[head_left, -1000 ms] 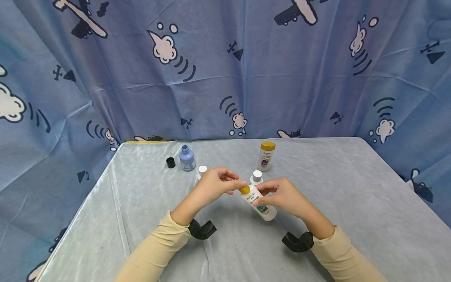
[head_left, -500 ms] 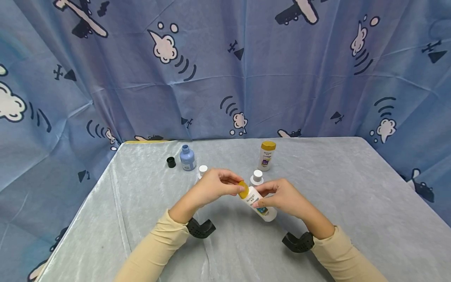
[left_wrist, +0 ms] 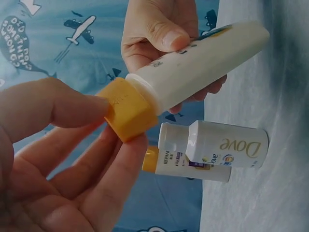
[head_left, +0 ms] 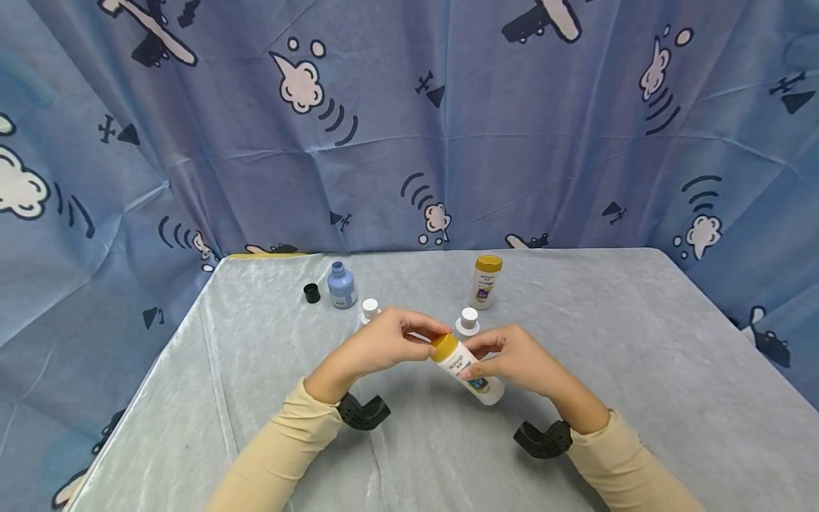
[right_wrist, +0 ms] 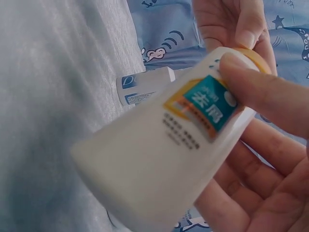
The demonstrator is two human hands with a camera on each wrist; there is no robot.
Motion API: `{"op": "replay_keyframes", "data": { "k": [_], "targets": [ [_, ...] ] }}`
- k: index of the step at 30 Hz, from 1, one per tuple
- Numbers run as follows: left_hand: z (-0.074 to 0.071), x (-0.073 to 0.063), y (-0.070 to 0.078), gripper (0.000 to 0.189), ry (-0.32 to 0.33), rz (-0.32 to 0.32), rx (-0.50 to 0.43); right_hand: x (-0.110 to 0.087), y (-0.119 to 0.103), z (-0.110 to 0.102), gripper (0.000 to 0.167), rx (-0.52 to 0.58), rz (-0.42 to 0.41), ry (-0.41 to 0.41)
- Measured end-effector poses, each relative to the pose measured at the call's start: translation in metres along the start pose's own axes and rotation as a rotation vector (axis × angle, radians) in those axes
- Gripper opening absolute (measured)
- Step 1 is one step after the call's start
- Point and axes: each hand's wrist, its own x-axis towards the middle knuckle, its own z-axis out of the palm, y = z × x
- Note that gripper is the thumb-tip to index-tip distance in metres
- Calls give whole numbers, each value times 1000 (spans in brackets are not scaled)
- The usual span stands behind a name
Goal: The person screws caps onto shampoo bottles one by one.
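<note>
My left hand (head_left: 390, 346) pinches a yellow cap (left_wrist: 128, 110) between thumb and fingers. The cap sits at the neck end of a white shampoo bottle (left_wrist: 207, 65), and a narrow pale band shows between cap and body. My right hand (head_left: 515, 359) grips this bottle round its body, thumb on the labelled front. The bottle is tilted above the table, its base low to the right in the head view. A teal and orange label (right_wrist: 207, 106) shows in the right wrist view. Whether the cap is fully seated, I cannot tell.
Behind my hands stand a white-capped Dove bottle (head_left: 468, 322), a yellow-capped bottle (head_left: 486, 282) and another white-capped bottle (head_left: 370, 309), partly hidden by my left hand. An uncapped blue bottle (head_left: 342, 286) stands back left, beside a black cap (head_left: 311, 293). A patterned curtain (head_left: 409, 128) hangs behind the table.
My left fingers have shifted round the yellow cap. Its top faced more toward the head camera half a second ago; now it lines up with the bottle. The right hand has hardly moved.
</note>
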Motion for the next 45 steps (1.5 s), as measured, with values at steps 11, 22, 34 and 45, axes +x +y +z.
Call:
{"op": "replay_keyframes", "data": {
  "k": [11,22,34,45],
  "targets": [
    [-2,-1,2,42,1,76,28,0,2,-1,38,42,-6,-28],
    [-7,0,1,32,40,109,20,0,2,-2,39,66,13,-28],
    [-9,0,-2,23,-45,231,46,0,2,-3,41,91,-7,-50],
    [-5,-1,2,37,134,10,34,0,5,-3,39,55,-1,8]
  ]
}}
